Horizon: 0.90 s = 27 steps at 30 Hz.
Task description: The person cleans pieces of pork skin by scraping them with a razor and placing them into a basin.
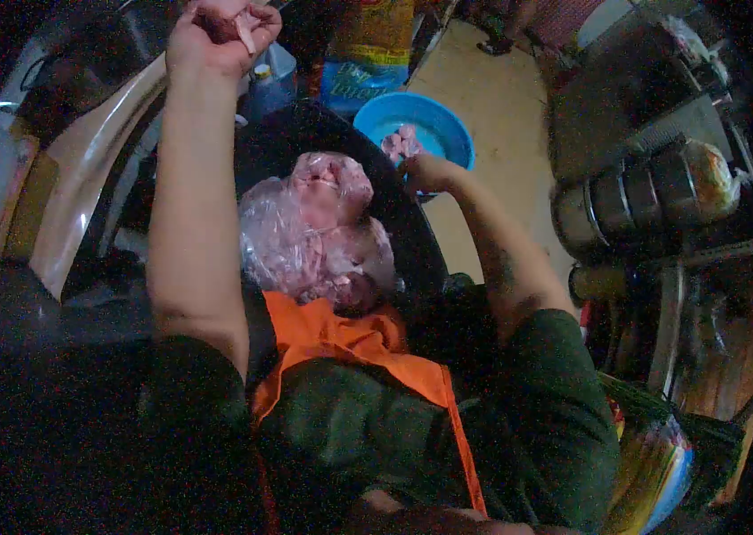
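Pink, moist-looking raw meat point(327, 214) lies in soft, uneven lumps in front of your torso, in a crinkled clear plastic bag point(261, 234) that catches the light, over a dark, smooth-edged surface point(417, 241). Your left hand point(225, 40) is raised beyond it, fingers curled closed around a pale pink, floppy meat piece point(245, 34) with a strip showing beside the fingers. Your right hand point(427, 174) reaches over the near rim of a round, glossy blue plastic basin point(455, 134), close to small rounded pink chunks point(401, 143) inside; its fingertips are too obscured to tell how far open they are or whether they grip anything. Just beyond the basin stands a blue-and-yellow printed sack point(368, 58). Smooth tan flooring point(474, 98) stretches to the right, and folded orange apron cloth point(341, 334) covers part of your dark green shirt point(341, 419).
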Each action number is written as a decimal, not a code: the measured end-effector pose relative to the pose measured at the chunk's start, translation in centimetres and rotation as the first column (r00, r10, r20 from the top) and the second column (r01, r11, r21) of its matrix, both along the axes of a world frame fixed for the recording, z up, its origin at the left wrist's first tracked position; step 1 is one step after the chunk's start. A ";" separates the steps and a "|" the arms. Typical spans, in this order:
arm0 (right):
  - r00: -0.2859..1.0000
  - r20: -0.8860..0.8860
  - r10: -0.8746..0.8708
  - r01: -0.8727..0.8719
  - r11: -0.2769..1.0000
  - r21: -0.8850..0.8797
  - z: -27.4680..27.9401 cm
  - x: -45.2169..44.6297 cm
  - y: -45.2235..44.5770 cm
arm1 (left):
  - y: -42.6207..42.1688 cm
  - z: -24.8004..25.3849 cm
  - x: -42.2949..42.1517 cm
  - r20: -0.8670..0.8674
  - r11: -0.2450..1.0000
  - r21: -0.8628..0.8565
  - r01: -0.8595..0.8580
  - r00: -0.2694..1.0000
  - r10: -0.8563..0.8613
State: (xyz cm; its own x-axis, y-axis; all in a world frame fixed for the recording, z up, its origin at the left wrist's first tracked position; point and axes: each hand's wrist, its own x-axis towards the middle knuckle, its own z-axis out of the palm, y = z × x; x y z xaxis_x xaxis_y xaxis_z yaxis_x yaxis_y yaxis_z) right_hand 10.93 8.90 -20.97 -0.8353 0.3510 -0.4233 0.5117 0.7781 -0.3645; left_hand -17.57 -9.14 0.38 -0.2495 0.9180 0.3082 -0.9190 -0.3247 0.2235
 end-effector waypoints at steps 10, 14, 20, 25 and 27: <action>0.974 -0.223 -0.041 -0.009 0.976 -0.218 -1.9 -0.8 1.2 | -0.9 0.9 0.8 -0.096 0.996 0.063 -0.067 0.993 0.072; 0.767 -0.458 -0.450 0.258 0.869 -0.422 -1.6 0.3 0.9 | -1.2 1.2 0.7 -0.127 0.992 -0.009 -0.125 0.984 0.123; 0.883 -0.458 -0.102 0.001 0.977 -0.215 -1.5 2.3 1.5 | -1.0 0.6 0.8 -0.140 0.997 0.061 -0.043 0.989 0.052; 0.873 -0.120 -0.473 0.251 0.646 -0.721 0.3 2.1 -0.6 | -1.9 0.8 0.6 -0.289 0.890 -0.218 -0.400 0.898 0.333; 0.962 0.012 -0.273 0.270 0.941 -0.207 0.1 2.3 -0.8 | -1.8 -0.7 0.4 -0.081 0.978 0.202 0.055 0.996 -0.039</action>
